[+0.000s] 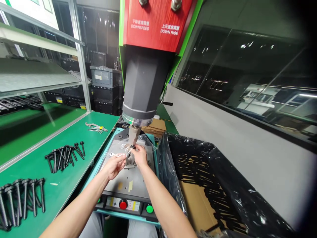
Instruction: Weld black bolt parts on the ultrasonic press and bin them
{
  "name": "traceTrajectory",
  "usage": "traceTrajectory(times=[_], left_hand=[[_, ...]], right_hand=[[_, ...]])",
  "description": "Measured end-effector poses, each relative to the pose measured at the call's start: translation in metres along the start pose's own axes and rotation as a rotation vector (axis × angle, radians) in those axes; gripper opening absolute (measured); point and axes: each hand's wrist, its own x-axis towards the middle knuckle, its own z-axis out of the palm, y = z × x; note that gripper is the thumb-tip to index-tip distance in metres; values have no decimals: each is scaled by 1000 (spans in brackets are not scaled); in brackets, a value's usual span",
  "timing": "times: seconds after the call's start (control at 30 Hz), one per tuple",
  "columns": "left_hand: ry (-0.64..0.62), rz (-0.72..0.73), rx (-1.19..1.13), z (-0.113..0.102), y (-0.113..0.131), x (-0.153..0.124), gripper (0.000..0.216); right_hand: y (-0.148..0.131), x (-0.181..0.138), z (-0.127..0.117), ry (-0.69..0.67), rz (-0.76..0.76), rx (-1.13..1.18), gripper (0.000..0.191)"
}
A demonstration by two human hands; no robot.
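My left hand (116,166) is closed in a pinch at the left side of a metal fixture (130,162); what lies between its fingertips is too small to make out. Opposite it, my right hand (139,155) has its thumb and fingers closed at a small black part (132,146), just under the metal horn (134,134) of the press. Clear plastic film (123,144) lies around the fixture. Both hands are above the grey base plate (119,185), and the fingers partly hide the fixture.
On the green table (81,132) at left lie several black threaded bolt-like parts (64,157) and pliers (96,127). At right stands a box lined with black plastic (170,165), holding rows of black parts. A red button (123,204) and green button (149,208) face me.
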Motion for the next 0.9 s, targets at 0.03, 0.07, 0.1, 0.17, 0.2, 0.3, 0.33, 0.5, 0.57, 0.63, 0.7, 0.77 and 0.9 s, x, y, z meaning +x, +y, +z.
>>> traceTrajectory(times=[0.03, 0.07, 0.1, 0.17, 0.2, 0.3, 0.33, 0.5, 0.57, 0.63, 0.7, 0.77, 0.9], left_hand=[[1, 1, 3, 0, 0, 1, 27], [3, 1, 5, 0, 0, 1, 28], [7, 2, 8, 0, 0, 1, 27], [14, 3, 14, 0, 0, 2, 26], [17, 5, 16, 0, 0, 2, 26], [25, 5, 27, 0, 0, 2, 25], [24, 4, 30, 0, 0, 1, 23], [26, 26, 75, -2, -2, 0, 17], [47, 40, 115, -5, -4, 1, 23], [62, 57, 152, -9, -6, 2, 28], [69, 82, 192, -13, -8, 3, 33], [72, 107, 230, -17, -10, 3, 35], [82, 128, 284, -23, -12, 2, 36]], right_hand=[[1, 3, 2, -7, 9, 0, 32], [2, 7, 2, -19, 18, 2, 31], [2, 9, 3, -37, 26, 6, 30], [2, 13, 1, -80, 35, 17, 31], [1, 15, -1, -102, 37, 22, 32], [-1, 18, -8, -152, 36, 39, 32], [-2, 19, -10, -160, 34, 45, 29], [-2, 19, -12, -148, 33, 100, 21], [1, 14, -11, -137, 57, 139, 26], [7, 5, -12, -113, 100, 190, 37], [15, -7, -14, -60, 168, 249, 46], [24, -20, -18, 0, 242, 293, 50], [39, -49, -25, 41, 336, 325, 46]])
